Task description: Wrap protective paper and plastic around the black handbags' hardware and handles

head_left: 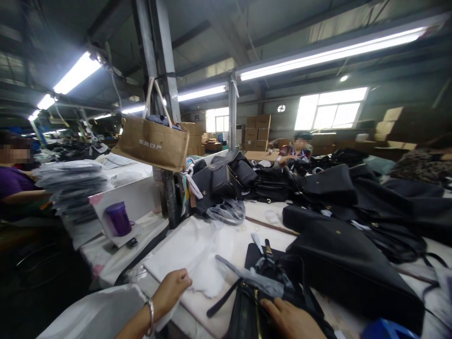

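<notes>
A black bag (pixel 243 310) with a gold zipper lies at the table's near edge, its straps partly wrapped in clear plastic film (pixel 263 281). My right hand (pixel 291 320) is on this bag beside the zipper, fingers together and bent against it. My left hand (pixel 176 282), with a bracelet at its wrist, is closed above a white sheet (pixel 187 249), left of the bag. Whatever it may pinch is hidden. White sheeting (pixel 102 313) hangs beneath my left forearm. A larger black bag (pixel 346 263) lies to the right of my right hand.
Several black bags (pixel 328 186) are piled across the back and right. A brown tote (pixel 151 141) hangs from a metal post (pixel 171 197). A purple mug (pixel 119 219) stands by a white panel at left. Co-workers (pixel 16 183) sit at left and across the table. Something blue (pixel 386 329) shows at lower right.
</notes>
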Available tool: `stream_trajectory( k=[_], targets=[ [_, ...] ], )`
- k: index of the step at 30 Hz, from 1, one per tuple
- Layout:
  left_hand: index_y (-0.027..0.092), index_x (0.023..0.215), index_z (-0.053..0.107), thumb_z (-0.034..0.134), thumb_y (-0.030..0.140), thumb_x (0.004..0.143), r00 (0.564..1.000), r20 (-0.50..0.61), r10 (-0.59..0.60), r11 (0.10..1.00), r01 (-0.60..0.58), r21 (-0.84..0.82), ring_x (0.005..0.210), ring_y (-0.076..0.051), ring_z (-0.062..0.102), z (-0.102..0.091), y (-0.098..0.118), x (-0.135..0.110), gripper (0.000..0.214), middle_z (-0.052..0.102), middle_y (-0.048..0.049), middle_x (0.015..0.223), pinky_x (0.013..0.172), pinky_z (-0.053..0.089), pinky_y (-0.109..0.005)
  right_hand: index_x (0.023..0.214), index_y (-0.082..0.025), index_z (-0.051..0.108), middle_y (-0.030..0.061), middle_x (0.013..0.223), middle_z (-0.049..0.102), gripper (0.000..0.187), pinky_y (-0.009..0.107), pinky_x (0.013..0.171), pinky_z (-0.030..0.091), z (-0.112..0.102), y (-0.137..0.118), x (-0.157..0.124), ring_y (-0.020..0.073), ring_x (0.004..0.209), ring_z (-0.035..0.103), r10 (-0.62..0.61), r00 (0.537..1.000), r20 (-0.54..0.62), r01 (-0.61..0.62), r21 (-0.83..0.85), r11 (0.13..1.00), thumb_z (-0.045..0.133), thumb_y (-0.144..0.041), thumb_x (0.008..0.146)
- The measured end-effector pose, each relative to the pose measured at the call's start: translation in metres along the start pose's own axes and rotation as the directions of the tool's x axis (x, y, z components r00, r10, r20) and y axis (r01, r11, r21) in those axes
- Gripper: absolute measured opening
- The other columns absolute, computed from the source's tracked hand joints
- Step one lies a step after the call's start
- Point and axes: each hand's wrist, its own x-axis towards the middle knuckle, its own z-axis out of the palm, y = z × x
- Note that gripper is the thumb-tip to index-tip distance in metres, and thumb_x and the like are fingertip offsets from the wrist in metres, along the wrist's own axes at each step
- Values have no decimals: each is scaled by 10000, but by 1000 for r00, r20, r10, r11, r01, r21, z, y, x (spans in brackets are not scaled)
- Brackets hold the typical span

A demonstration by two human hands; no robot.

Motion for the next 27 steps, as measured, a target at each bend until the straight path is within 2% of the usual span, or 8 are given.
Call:
stream_trajectory(
  k=[4,8,9,12,17,23,25,27],
  targets=[
    [211,593,454,547,415,755,996,76,-43,998,46,-37,631,-164,402,7,-5,-50,276,457,32,597,609,284,-288,1224,-202,624,112,987,703,569,392,783,556,-17,-13,-6,279,880,694,6,1000,-6,-6,33,999,439,44,745],
    [202,719,545,540,537,781,965,214,-151,959,196,-203,517,-132,363,-2,8,-101,341,428,51,569,533,339,-269,1268,-179,591,126,1010,696,545,397,803,554,-20,-10,-7,262,888,686,-21,999,-31,23,61,998,394,28,804],
    [202,792,556,506,555,818,957,229,-179,921,244,-303,497,-123,350,-7,17,-109,357,417,57,573,515,352,-263,1287,-166,576,140,1051,689,551,406,817,553,-22,-11,-6,269,920,679,-38,997,-60,41,50,998,405,27,800],
    [170,784,579,657,432,817,952,244,-183,607,305,-734,551,-111,448,-20,52,-116,275,506,27,623,586,428,-247,1305,-144,540,168,1189,643,568,446,880,537,-34,-24,-4,290,1032,641,-118,965,-236,122,1,993,437,36,776],
    [131,1029,615,655,251,863,948,296,-115,394,317,-863,621,-109,587,0,115,-93,209,659,-56,861,629,484,-244,1252,-165,519,115,1161,666,427,347,870,556,-55,-67,-10,229,1035,643,-315,801,-510,358,-14,934,473,-62,841],
    [99,1022,658,647,201,848,930,362,61,353,320,-879,668,-138,636,43,156,-70,202,698,-88,830,614,475,-219,1173,-199,577,109,1110,692,292,314,765,532,-63,-79,-17,210,949,654,-510,526,-680,386,-343,856,440,-128,925],
    [90,984,675,672,240,830,928,369,48,380,325,-866,662,-148,641,48,160,-67,216,704,-96,810,602,476,-222,1062,-182,618,101,998,716,223,293,678,500,-64,-75,-19,196,829,656,-535,490,-688,372,-390,842,438,-136,939],
    [84,978,680,704,285,800,926,377,20,424,334,-842,672,-170,656,51,161,-67,270,711,-110,824,608,491,-238,946,-165,630,78,844,712,207,277,591,448,-64,-70,-20,173,679,622,-501,504,-704,372,-346,861,432,-109,932]
  ],
)
